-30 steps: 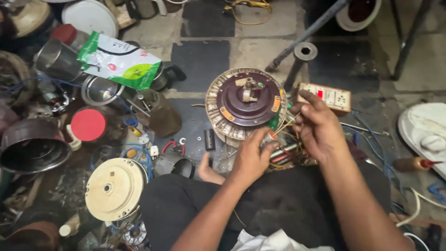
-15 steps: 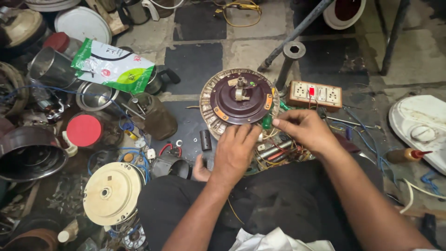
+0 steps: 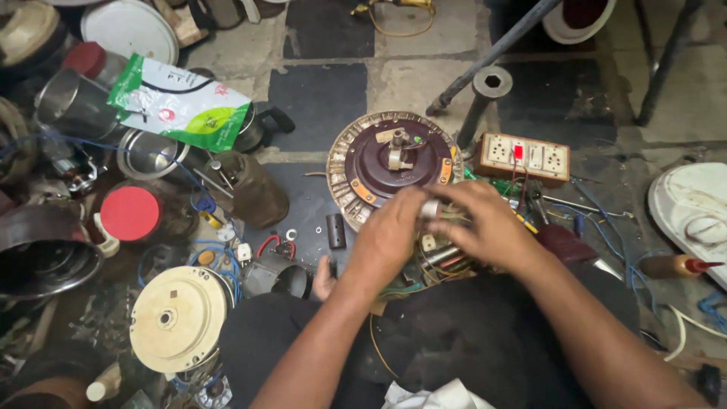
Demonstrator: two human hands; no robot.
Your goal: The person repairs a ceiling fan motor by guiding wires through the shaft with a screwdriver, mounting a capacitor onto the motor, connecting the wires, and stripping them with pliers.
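Head view: left hand [image 3: 390, 227] and right hand [image 3: 485, 223] pinch a small metal cylinder [image 3: 430, 208] over the fan motor's [image 3: 394, 163] wires [image 3: 435, 265], steadying it.

A single head-worn camera looks steeply down from above at a cluttered floor [image 3: 326, 91]. The view is fairly close: the person's dark lap fills the bottom centre, and both forearms rise from the lower edge to meet mid-frame, left hand [image 3: 390, 231] beside right hand [image 3: 485, 223]. The camera faces forward and down, so farther floor lies along the top of the frame. No second view is available for comparison.
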